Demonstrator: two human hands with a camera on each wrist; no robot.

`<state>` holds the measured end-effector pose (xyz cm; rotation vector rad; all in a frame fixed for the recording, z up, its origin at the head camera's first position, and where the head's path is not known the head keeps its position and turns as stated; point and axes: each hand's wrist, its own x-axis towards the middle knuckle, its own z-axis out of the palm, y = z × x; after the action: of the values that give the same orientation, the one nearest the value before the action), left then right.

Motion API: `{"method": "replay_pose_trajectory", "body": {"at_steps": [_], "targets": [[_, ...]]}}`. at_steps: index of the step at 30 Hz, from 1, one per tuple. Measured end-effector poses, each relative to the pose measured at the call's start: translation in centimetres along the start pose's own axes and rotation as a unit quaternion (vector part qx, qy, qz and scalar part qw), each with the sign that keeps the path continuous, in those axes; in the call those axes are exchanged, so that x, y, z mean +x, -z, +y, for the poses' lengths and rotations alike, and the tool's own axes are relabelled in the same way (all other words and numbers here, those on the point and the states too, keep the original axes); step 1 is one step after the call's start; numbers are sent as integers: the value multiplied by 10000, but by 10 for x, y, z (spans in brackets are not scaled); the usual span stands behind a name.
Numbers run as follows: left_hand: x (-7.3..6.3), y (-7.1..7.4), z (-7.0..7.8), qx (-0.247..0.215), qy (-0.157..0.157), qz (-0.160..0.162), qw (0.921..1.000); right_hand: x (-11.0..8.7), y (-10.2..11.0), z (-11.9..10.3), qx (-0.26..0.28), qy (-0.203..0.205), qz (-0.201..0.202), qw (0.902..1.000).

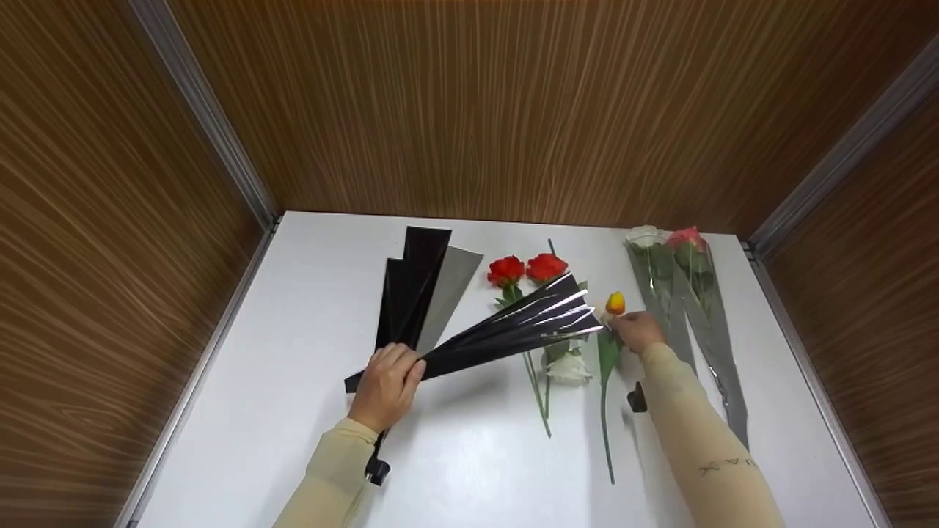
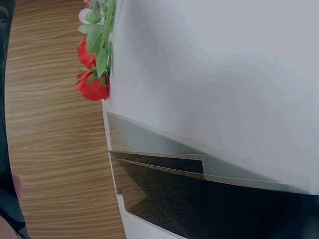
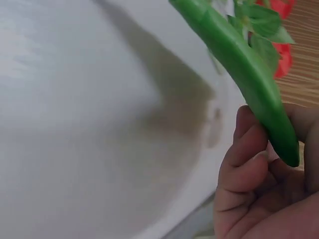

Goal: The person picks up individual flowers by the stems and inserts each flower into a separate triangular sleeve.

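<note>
My left hand point(image 1: 387, 385) grips the narrow end of a black flower sleeve point(image 1: 506, 330), whose wide, shiny mouth points right. In the left wrist view this sleeve point(image 2: 6, 124) runs along the left edge. Beyond that hand lie more black sleeves point(image 1: 422, 282), with a grey sleeve point(image 1: 451, 290) partly under them. My right hand point(image 1: 640, 331) pinches a yellow-orange tulip point(image 1: 615, 303) near its bloom, close to the sleeve's mouth. Its stem hangs toward the front. Seen from the right wrist, the green leaf point(image 3: 249, 79) has its tip between thumb and fingers.
Two red flowers point(image 1: 506, 271) and a white flower point(image 1: 568, 369) lie mid-table, partly behind the raised sleeve. At the right lie a wrapped white flower point(image 1: 645, 236) and a wrapped pink flower point(image 1: 687, 238). Wood-grain panels point(image 1: 469, 110) enclose the white table point(image 1: 242, 396).
</note>
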<state>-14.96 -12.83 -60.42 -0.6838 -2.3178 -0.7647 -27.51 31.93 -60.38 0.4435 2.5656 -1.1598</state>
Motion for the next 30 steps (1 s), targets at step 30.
{"method": "replay_pose_trajectory", "body": {"at_steps": [30], "targets": [[-16, 17, -2, 153, 180, -107, 9997, -87, 74, -26, 2337, 1034, 517, 9654]]}}
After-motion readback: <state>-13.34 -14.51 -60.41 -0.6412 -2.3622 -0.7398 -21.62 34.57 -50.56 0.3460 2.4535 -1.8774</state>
